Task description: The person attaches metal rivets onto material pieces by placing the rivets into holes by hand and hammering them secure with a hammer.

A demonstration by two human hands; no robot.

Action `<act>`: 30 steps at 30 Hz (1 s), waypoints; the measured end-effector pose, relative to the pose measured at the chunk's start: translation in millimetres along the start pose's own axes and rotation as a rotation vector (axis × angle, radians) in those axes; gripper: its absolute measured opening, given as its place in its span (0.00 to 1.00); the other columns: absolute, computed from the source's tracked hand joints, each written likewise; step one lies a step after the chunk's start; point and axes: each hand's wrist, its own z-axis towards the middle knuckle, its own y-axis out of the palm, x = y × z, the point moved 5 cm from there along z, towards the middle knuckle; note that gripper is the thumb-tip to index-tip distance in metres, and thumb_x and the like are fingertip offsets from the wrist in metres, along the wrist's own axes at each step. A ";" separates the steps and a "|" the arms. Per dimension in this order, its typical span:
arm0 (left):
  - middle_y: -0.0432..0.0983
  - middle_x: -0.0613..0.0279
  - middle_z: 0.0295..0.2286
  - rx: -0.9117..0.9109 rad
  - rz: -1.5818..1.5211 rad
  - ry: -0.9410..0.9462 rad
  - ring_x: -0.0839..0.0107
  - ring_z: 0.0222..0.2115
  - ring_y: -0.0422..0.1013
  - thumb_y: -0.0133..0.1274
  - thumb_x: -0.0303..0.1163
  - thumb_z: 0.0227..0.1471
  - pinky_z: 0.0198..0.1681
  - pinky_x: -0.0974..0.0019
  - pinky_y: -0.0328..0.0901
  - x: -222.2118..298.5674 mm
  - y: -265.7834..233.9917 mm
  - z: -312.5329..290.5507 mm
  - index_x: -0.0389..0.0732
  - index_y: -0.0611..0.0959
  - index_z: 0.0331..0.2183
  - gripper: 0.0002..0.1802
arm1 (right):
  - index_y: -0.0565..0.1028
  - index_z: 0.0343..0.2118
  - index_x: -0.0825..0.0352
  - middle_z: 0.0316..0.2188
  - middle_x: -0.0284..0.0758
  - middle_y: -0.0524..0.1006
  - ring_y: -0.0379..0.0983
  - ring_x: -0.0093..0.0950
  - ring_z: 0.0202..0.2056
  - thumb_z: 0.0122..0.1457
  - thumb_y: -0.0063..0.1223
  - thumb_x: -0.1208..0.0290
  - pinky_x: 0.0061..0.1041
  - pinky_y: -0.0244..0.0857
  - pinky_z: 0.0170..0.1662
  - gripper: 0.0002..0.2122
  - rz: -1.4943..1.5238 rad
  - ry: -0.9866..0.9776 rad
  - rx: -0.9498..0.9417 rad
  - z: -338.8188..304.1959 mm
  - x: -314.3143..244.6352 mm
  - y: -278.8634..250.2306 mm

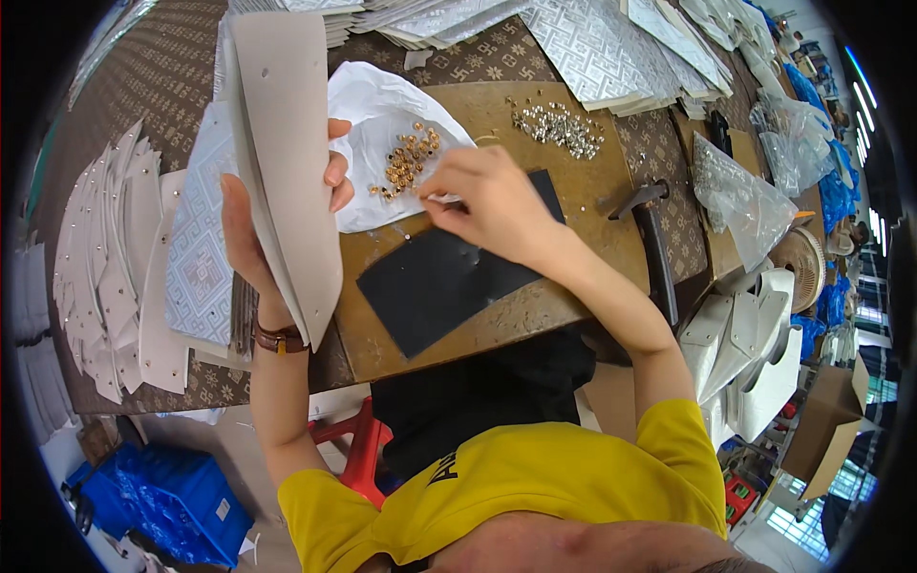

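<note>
My left hand grips a tall beige panel, its thumb on the near face and its fingers showing past the right edge. The panel looks bent or doubled and has small holes in it. My right hand is closed in a pinch beside a pile of gold-coloured studs; what sits between its fingertips is too small to make out. The studs lie on a crumpled white plastic sheet. Under my right wrist is a black rectangular mat on the brown board. Silver studs are heaped farther back.
A hammer lies at the board's right. Stacked studded beige panels and a blue patterned panel are at left. Silver patterned panels fill the back. A clear plastic bag lies right; a blue crate stands below left.
</note>
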 end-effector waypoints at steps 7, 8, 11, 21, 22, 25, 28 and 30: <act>0.70 0.43 0.55 -0.109 0.447 0.056 0.70 0.36 0.65 0.49 0.75 0.57 0.40 0.70 0.62 11.3 -1.2 -7.1 0.33 0.67 0.66 0.57 | 0.81 0.35 0.62 0.32 0.31 0.77 0.76 0.32 0.36 0.50 0.69 0.78 0.30 0.64 0.44 0.09 0.008 0.126 -0.046 -58.0 6.0 -39.1; 0.70 0.46 0.54 -0.098 0.594 0.128 0.70 0.37 0.65 0.54 0.74 0.53 0.41 0.69 0.63 12.0 6.7 -7.5 0.33 0.67 0.66 0.59 | 0.81 0.35 0.63 0.32 0.31 0.77 0.75 0.33 0.36 0.50 0.69 0.78 0.30 0.64 0.43 0.09 0.010 0.114 -0.055 -63.0 3.2 -35.8; 0.71 0.52 0.52 -0.092 0.883 0.268 0.70 0.39 0.67 0.65 0.72 0.46 0.44 0.68 0.64 12.6 25.4 -8.7 0.32 0.67 0.66 0.64 | 0.82 0.35 0.63 0.31 0.30 0.77 0.75 0.33 0.36 0.50 0.69 0.78 0.31 0.65 0.42 0.10 0.008 0.102 -0.060 -72.5 -0.9 -30.4; 0.71 0.64 0.32 -0.575 1.341 -0.031 0.69 0.32 0.72 0.74 0.37 0.44 0.36 0.67 0.67 -11.1 45.4 -11.9 0.47 0.89 0.50 0.28 | 0.78 0.42 0.65 0.31 0.32 0.78 0.74 0.22 0.34 0.59 0.65 0.79 0.25 0.67 0.39 0.09 0.629 0.566 0.181 -94.7 15.5 -53.8; 0.70 0.65 0.30 -0.598 1.371 -0.110 0.69 0.30 0.72 0.73 0.35 0.44 0.34 0.67 0.67 -17.2 46.7 -14.4 0.50 0.91 0.47 0.24 | 0.78 0.43 0.66 0.32 0.32 0.78 0.74 0.18 0.34 0.61 0.64 0.79 0.23 0.67 0.38 0.09 0.859 0.771 0.256 -103.7 20.6 -50.6; 0.70 0.66 0.29 -0.660 1.398 -0.083 0.68 0.27 0.71 0.71 0.36 0.47 0.30 0.67 0.66 -36.1 45.2 -20.1 0.54 0.91 0.47 0.22 | 0.77 0.45 0.66 0.32 0.30 0.79 0.72 0.14 0.32 0.64 0.62 0.78 0.18 0.65 0.35 0.09 0.761 0.686 0.121 -108.7 14.4 -42.5; 0.71 0.65 0.29 -0.706 1.431 -0.084 0.68 0.26 0.70 0.71 0.35 0.47 0.29 0.66 0.66 -46.2 42.9 -22.6 0.55 0.92 0.46 0.21 | 0.77 0.46 0.67 0.32 0.29 0.79 0.71 0.12 0.30 0.65 0.61 0.78 0.16 0.64 0.33 0.09 0.646 0.646 0.020 -108.6 12.8 -36.4; 0.71 0.64 0.29 -0.719 1.478 -0.114 0.68 0.26 0.70 0.71 0.32 0.45 0.31 0.66 0.67 -49.9 41.7 -23.4 0.53 0.92 0.45 0.22 | 0.77 0.46 0.68 0.30 0.28 0.79 0.70 0.12 0.28 0.64 0.61 0.79 0.16 0.63 0.32 0.09 0.519 0.642 -0.060 -107.1 13.2 -32.3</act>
